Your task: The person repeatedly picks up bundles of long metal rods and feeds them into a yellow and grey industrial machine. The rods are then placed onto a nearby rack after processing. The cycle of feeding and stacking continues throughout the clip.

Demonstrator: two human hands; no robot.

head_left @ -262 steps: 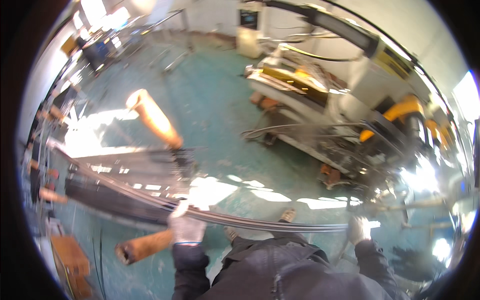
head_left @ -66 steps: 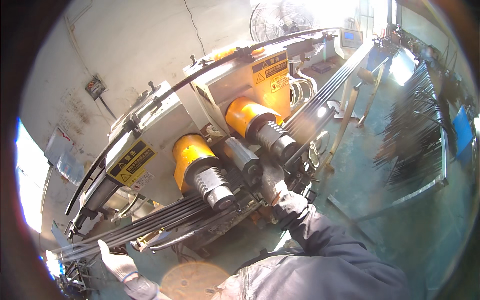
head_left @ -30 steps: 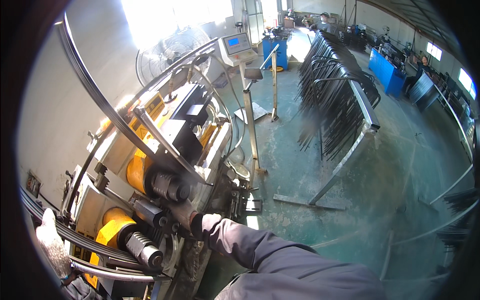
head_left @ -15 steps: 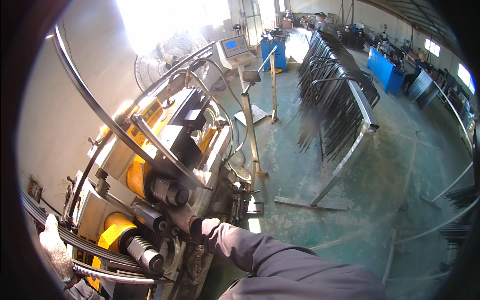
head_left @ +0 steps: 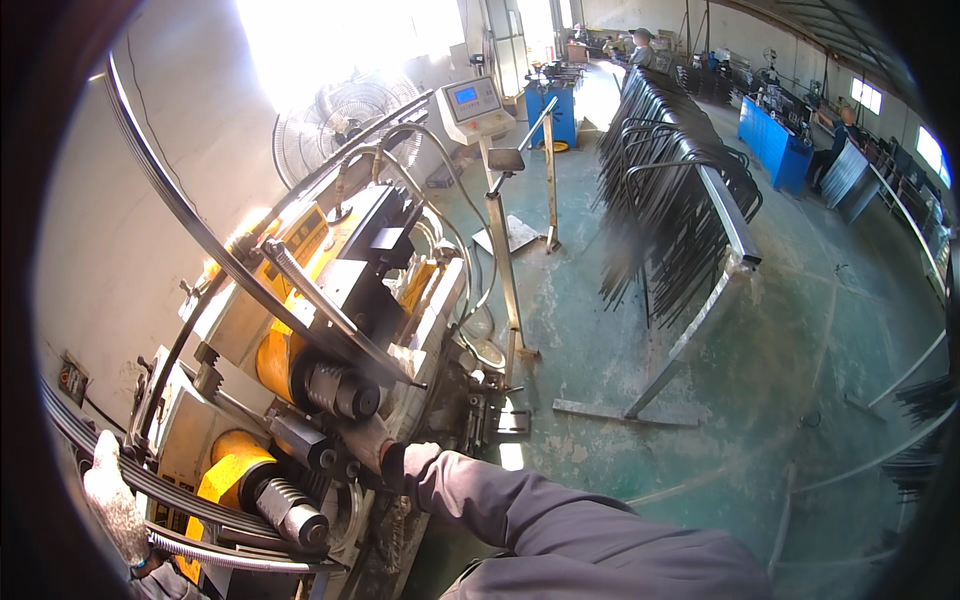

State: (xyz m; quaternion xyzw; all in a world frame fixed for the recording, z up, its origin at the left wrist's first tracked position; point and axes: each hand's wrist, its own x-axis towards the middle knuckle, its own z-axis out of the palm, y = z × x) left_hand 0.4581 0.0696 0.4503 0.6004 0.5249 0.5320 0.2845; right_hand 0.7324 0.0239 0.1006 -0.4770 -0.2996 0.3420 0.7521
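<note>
My left hand (head_left: 115,505), in a white knitted glove, is wrapped round a bundle of dark curved metal tubes (head_left: 165,485) at the lower left. Its thumb stands up on the near side. The bundle runs past the lower grooved roller (head_left: 290,512) of a yellow and grey bending machine (head_left: 280,345). My right hand (head_left: 365,440), gloved too, reaches in between the rollers, just below the upper grooved roller (head_left: 342,388); its fingers are hidden behind the machine parts. Over the upper roller slants a long bent tube (head_left: 215,240).
A control box with a blue screen (head_left: 468,103) stands on a post behind the machine. Right of it, a rack (head_left: 728,215) carries many dark bent rods. A large fan (head_left: 345,125) is by the wall. Two people (head_left: 845,130) are farther back near blue benches (head_left: 775,140).
The view has shifted very slightly. Both hands stay in the same places on the machine and tubes.
</note>
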